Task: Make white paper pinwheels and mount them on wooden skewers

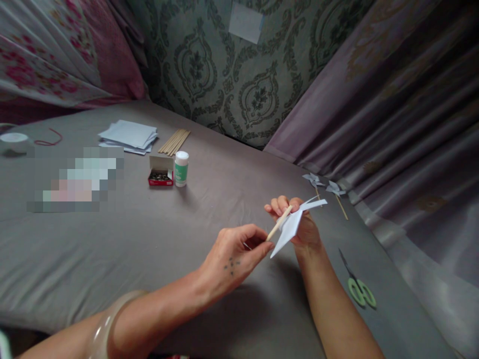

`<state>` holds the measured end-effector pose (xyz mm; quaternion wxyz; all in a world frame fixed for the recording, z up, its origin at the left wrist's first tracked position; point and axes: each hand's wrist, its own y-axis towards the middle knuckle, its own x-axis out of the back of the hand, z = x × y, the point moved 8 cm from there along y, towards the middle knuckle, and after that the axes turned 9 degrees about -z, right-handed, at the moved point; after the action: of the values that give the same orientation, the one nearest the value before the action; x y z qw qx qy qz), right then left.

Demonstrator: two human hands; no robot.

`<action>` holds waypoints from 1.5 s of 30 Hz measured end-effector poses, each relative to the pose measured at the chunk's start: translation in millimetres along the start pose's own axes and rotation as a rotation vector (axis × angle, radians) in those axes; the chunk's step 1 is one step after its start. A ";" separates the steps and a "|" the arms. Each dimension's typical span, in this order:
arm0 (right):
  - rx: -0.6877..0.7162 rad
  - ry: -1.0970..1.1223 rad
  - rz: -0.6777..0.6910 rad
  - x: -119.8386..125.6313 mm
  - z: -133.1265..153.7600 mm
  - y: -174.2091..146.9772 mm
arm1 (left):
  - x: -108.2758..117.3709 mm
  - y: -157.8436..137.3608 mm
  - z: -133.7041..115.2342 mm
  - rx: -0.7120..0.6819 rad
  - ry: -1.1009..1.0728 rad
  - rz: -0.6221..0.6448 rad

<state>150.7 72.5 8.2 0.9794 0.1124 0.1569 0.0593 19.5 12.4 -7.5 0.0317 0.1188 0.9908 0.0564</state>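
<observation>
My left hand (239, 249) pinches the lower end of a thin wooden stick (278, 224) between thumb and fingers. Behind the stick's upper end, my right hand (299, 219) is closed on a white paper pinwheel (289, 233), whose folded blades point down and to the right. The stick's top meets the paper near my right fingertips; whether they are joined is hidden. Two finished-looking pinwheels on sticks, one of them this white pinwheel (336, 188), lie beyond my right hand. Green-handled scissors (357, 285) rest to the right of my right forearm.
Farther back on the grey cloth are a stack of white paper (129, 134), a bundle of wooden sticks (174, 142), an open red box (160, 177) of small dark pieces and a white-and-green glue stick (181, 169). A white roll (14, 143) and red cord (50, 139) lie far left.
</observation>
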 end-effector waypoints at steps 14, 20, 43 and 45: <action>0.059 -0.057 0.004 -3.1 10.8 -0.1 | 0.7 -0.2 -1.5 -0.051 0.054 -0.005; 0.089 -0.054 0.039 -4.2 11.8 -2.0 | 0.3 -1.4 -3.2 -0.063 0.074 0.005; 0.175 -0.108 0.009 -6.0 13.9 -3.0 | 0.1 -2.5 -7.8 -0.132 0.202 -0.028; 0.174 -0.109 0.004 -5.5 14.0 -3.4 | -0.1 -2.7 -8.6 -0.141 0.200 -0.023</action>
<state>150.2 65.6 21.9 0.9729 0.2002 0.1078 0.0412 18.4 8.8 0.7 -0.0583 0.0989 0.9839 0.1373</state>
